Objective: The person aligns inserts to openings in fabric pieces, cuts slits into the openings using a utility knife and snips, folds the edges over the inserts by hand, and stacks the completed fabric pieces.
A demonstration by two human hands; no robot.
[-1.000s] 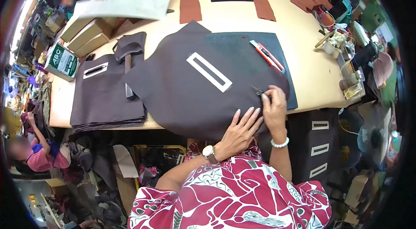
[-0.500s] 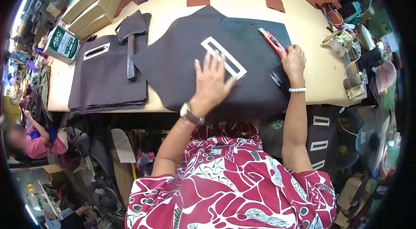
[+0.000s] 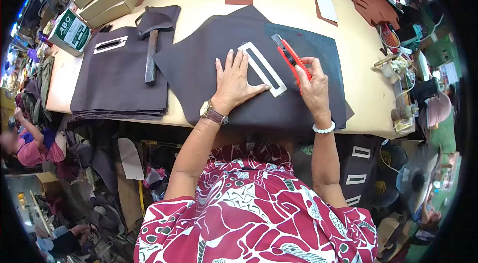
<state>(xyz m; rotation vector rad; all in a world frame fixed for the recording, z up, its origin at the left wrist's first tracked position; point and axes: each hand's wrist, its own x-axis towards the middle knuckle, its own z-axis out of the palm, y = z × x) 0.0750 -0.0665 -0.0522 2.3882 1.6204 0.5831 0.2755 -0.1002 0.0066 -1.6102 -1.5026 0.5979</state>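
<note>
Red cutter [image 3: 287,56], partly hidden in curled grip of right hand [image 3: 315,88]; left hand [image 3: 233,84] spread on dark sheet [image 3: 199,64].

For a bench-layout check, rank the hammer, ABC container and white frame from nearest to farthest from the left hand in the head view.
1. White frame: beside the left hand, on its right.
2. Hammer: to the hand's left.
3. ABC container: farther left, past the hammer.

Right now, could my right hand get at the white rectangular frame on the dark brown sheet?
Probably yes: your right hand, gripping a red utility knife, is close by, and the right side of the white frame looks unobstructed. Your left hand lies along its left side.
</note>
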